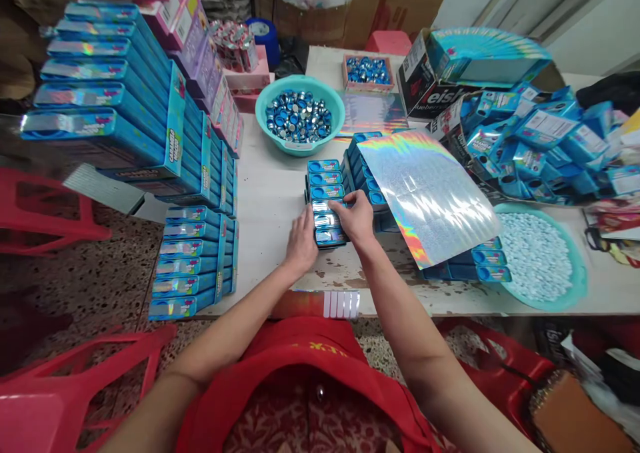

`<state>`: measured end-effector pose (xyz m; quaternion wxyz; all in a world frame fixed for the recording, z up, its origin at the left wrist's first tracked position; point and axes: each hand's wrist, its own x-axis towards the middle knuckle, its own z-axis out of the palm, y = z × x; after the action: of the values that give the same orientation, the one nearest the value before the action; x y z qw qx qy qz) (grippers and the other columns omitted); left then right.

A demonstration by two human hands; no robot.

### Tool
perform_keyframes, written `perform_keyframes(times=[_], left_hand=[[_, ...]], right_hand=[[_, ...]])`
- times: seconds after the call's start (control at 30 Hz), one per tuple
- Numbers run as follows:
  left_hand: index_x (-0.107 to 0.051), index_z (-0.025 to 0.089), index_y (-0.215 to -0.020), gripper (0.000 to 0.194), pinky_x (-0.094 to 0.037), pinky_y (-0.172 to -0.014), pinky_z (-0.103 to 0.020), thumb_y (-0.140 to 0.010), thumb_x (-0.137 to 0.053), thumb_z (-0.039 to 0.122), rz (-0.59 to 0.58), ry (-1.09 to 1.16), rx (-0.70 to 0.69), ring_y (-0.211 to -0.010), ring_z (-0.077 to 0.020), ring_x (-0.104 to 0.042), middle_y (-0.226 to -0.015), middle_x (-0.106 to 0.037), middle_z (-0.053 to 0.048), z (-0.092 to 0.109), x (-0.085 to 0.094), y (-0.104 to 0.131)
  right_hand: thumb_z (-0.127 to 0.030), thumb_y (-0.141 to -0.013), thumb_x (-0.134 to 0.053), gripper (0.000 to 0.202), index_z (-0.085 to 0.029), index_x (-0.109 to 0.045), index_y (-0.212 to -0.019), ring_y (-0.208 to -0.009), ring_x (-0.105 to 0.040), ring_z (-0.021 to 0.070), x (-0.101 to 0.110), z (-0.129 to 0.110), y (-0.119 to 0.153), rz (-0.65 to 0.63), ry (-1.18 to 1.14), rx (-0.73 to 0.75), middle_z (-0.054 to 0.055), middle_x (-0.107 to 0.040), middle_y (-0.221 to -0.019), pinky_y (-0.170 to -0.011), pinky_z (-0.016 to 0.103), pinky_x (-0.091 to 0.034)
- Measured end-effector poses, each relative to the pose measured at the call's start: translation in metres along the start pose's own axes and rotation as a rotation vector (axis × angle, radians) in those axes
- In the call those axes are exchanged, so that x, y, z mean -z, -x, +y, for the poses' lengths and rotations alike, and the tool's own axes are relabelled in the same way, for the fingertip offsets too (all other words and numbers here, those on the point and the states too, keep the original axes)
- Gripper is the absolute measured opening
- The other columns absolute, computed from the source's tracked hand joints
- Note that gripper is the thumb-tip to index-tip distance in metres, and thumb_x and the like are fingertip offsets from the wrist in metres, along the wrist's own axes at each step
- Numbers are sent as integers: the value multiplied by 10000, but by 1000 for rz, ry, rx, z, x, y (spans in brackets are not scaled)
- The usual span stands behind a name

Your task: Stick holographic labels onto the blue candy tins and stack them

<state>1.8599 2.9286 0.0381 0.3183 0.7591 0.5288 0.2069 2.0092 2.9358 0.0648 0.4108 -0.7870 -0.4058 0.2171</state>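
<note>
Six slim, shiny blue cardboard boxes (327, 178) stand packed in a short row, right in front of the person on a white wooden table (270, 213) with chipped paint. Left hand (301, 240) lies along the left side of the row, fingers close together and pressed up against it; can't tell where its thumb sits. Right hand (357, 216) is over the right part of the row, thumb and index finger bent in close together at the box fronts. Can't tell if anything is pinched between them, too small to make out. Some of those fronts have a silvery shine.

Just right of the row, a big rainbow-silver holographic sheet (430, 193) lies tilted over more blue boxes (490, 258). Near the table's front edge, between the forearms, there's a strip of pale rectangular stickers (341, 304).

Behind the row sits a round teal plastic basin (300, 149) full of blue and silver caps. Way over right, a second teal basin (579, 276) holds loads of tiny pale-blue pieces, with a messy heap of blue cartons (540, 133) just behind it. Left side of the table: tall banded stacks of blue boxes (100, 100), near some pink and purple boxes (195, 50).
</note>
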Motion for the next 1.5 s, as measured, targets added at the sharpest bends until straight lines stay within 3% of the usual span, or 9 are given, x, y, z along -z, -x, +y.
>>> perform_keyframes(times=[0.13, 0.3, 0.4, 0.53, 0.8, 1.07, 1.27, 1.4, 1.5], left_hand=[[-233, 221, -1433, 646, -311, -1014, -509, -822, -406, 108, -154, -238, 39, -1340, -327, -229, -1526, -181, -102, -11, 0, 20], [-536, 205, -1226, 384, -363, -932, -429, -879, -443, 340, -528, -280, 32, -1135, -286, -489, -1253, -571, -111, -46, -10, 64], [-654, 217, -1002, 244, -360, -884, -406, -865, -466, 290, -743, -270, -61, -1028, -267, -563, -1051, -677, -76, -55, -30, 90], [-666, 190, -893, 286, -365, -832, -386, -886, -384, 233, -728, -264, -31, -976, -252, -596, -970, -697, -91, -54, -45, 98], [-657, 180, -901, 302, -381, -819, -353, -879, -362, 238, -769, -290, 57, -958, -232, -615, -979, -699, -99, -54, -49, 88], [-657, 193, -915, 295, -388, -789, -330, -873, -372, 256, -736, -279, 97, -934, -219, -616, -963, -703, -80, -57, -60, 90], [-668, 173, -922, 302, -377, -872, -374, -883, -378, 247, -663, -254, 91, -1014, -245, -577, -1016, -671, -106, -54, -51, 94], [-591, 210, -1139, 329, -392, -925, -295, -881, -431, 336, -580, 255, 5, -1106, -186, -523, -1211, -596, -57, -38, -21, 104], [-617, 195, -1040, 302, -446, -784, -245, -837, -492, 380, -664, 501, 46, -897, -156, -588, -993, -667, -22, -18, 1, 109]], right_hand=[[-369, -675, -643, 290, -163, -516, -834, -685, -503, 130, 3, 9, -2, 0, -193, 14, 3, -561, -778, -696, 296, -419], [-423, -838, -486, 269, -168, -521, -917, -754, -526, 133, 16, 40, 61, 114, -317, -17, 22, -564, -822, -711, 276, -447], [-381, -871, -463, 230, -177, -567, -890, -731, -527, 146, 15, 75, 126, -25, -144, 21, 27, -563, -788, -690, 285, -455], [-279, -886, -454, 245, -202, -627, -1042, -894, -526, 211, 2, 122, 181, -265, 230, 322, 97, -577, -960, -781, 355, -468], [-169, -870, -478, 392, -196, -526, -1258, -1103, -477, 254, 0, 155, 193, -479, 638, 664, 121, -564, -1231, -872, 384, -435], [-243, -876, -525, 127, -206, -638, -920, -923, -526, 222, 0, 147, 194, -447, 613, 647, 81, -646, -985, -762, 339, -405], [-246, -888, -481, 160, -199, -587, -777, -746, -543, 191, 25, 109, 186, -505, 378, 385, 45, -620, -746, -674, 299, -409], [-295, -875, -500, 166, -203, -560, -750, -709, -555, 167, 52, 70, 176, -495, 147, 261, 28, -614, -725, -653, 279, -423], [-305, -858, -533, 154, -199, -562, -751, -686, -554, 149, 63, 43, 168, -456, 35, 208, 14, -618, -726, -647, 267, -428]])
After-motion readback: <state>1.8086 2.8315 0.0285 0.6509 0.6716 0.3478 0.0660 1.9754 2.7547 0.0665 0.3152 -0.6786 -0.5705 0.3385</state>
